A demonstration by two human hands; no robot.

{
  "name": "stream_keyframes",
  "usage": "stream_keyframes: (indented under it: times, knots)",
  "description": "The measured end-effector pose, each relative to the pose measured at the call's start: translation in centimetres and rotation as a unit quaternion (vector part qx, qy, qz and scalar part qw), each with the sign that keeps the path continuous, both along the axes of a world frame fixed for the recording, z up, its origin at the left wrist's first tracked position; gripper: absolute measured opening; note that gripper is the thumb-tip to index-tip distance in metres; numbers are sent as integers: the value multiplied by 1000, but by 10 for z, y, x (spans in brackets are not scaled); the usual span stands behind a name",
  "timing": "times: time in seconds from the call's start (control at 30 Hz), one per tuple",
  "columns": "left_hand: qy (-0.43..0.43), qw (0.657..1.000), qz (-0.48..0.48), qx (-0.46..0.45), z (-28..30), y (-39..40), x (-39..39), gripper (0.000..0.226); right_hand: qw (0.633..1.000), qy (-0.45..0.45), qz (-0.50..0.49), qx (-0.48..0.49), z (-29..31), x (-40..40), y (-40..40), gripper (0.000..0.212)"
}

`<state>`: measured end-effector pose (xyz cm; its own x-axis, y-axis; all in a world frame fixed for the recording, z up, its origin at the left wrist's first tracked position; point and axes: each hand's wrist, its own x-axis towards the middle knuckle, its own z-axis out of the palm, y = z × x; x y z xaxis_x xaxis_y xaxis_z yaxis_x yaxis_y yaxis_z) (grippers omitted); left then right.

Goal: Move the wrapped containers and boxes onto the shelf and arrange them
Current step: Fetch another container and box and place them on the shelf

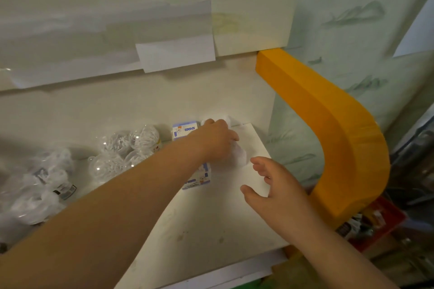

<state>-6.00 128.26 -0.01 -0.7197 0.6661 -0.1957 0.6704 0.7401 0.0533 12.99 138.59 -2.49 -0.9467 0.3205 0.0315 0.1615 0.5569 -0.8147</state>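
Wrapped container [238, 153] gripped by left hand [217, 141] | right hand [274, 185] fingers spread | boxes [184, 130] adjacent

On the shelf [199, 230], wrapped containers [122, 150] lie at the left, one box [184, 129] far behind them, another box [199, 179] nearer, right of them.

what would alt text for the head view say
The left hand grips a white wrapped item on a white shelf, the open right hand beside it. Two small boxes and clear wrapped containers lie to the left.
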Motion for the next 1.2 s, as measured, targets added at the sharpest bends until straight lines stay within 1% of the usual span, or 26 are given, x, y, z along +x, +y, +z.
stream_keyframes:
  times: [0.03, 0.1, 0.17, 0.2, 0.3, 0.33, 0.37, 0.4, 0.43, 0.47, 0.53, 0.57, 0.63, 0.8, 0.97, 1.13, 1.2]
  knots:
    - [20, 1000, 6, -15, -1, 1, 4, 42, 1000, 1, -1, -2, 0, 0, 0, 57]
    - [47, 999, 21, -11, 2, 5, 11, 42, 1000, 3, -1, 0, 1, -1, -1, 57]
    - [29, 999, 42, 14, 6, 14, 15, 38, 1000, 4, 0, 5, 1, -2, -1, 56]
    - [26, 999, 41, 7, 7, 18, 17, 40, 1000, 4, 0, 6, 1, -2, -1, 56]
    - [85, 995, 18, -54, 5, 27, 16, 60, 1000, 2, -2, 11, 0, -1, 1, 55]
    - [90, 995, 24, -40, 3, 31, 15, 60, 1000, -1, -3, 8, 1, -1, 2, 55]
    - [93, 995, 25, -34, 1, 33, 14, 50, 1000, -3, -4, 5, 1, -1, 2, 55]
    - [79, 996, 38, -26, 0, 35, 13, 37, 1000, -3, -3, 4, 1, 0, 3, 55]
    - [68, 997, 38, -14, 0, 35, 11, 31, 1000, -3, 0, 4, 2, 1, 4, 55]
    - [49, 998, 38, 6, 1, 34, 8, 33, 1000, -3, 3, 5, 2, 1, 5, 56]
    - [24, 999, 27, 39, 2, 31, 1, 45, 1000, -6, 6, 4, 2, 2, 6, 56]
    - [19, 998, 25, 54, 3, 30, -2, 50, 1000, -7, 7, 4, 3, 3, 7, 56]
    - [26, 997, 19, 70, 5, 28, -7, 54, 1000, -11, 7, 6, 3, 4, 8, 56]
    - [103, 994, 14, 18, 5, 21, -11, 53, 1000, -16, 13, 13, 4, 6, 10, 57]
    - [133, 991, 9, 15, -1, 13, -12, 52, 1000, -9, 19, 21, 3, 6, 11, 56]
    - [157, 987, 32, 5, -3, 11, -15, 47, 999, -4, 27, 24, 5, 6, 10, 56]
    - [160, 986, 47, 17, -3, 9, -15, 44, 999, 2, 30, 31, 6, 6, 11, 56]
